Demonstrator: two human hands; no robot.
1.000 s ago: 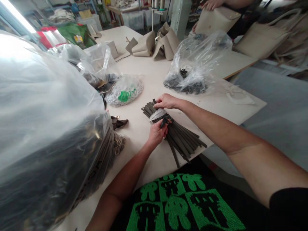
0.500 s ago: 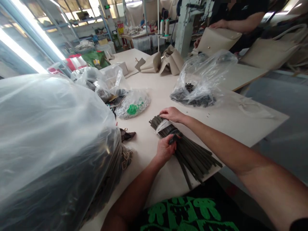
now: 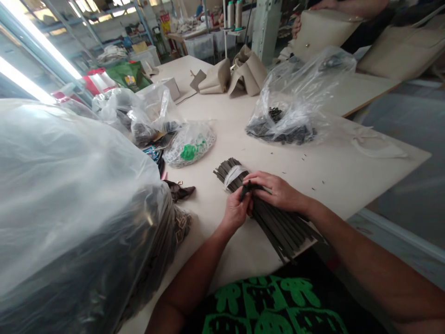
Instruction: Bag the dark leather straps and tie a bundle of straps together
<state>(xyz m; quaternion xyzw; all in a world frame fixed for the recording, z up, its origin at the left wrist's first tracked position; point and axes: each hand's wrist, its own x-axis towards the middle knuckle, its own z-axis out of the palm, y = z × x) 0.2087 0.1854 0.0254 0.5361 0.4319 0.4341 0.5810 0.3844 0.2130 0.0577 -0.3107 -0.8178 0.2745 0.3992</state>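
Note:
A bundle of long, thin dark grey strips lies slantwise on the pale table, with a white band around its upper part. At the bundle's left side, my left hand is closed on a short black strip-like piece, whose exact form is partly hidden by fingers. Bent over the top of the bundle, my right hand has its fingertips on the same black piece. The two hands nearly meet just below the white band.
A large clear plastic bag of dark goods fills the left side. Farther back are a bag with green and white contents and an open bag of small dark parts. Beige bag pieces lie behind. A co-worker handles a beige bag.
My right hand has moved from the bundle's top end down to the black piece at my left hand. My left hand stays at the bundle's side. The view has tilted slightly downward.

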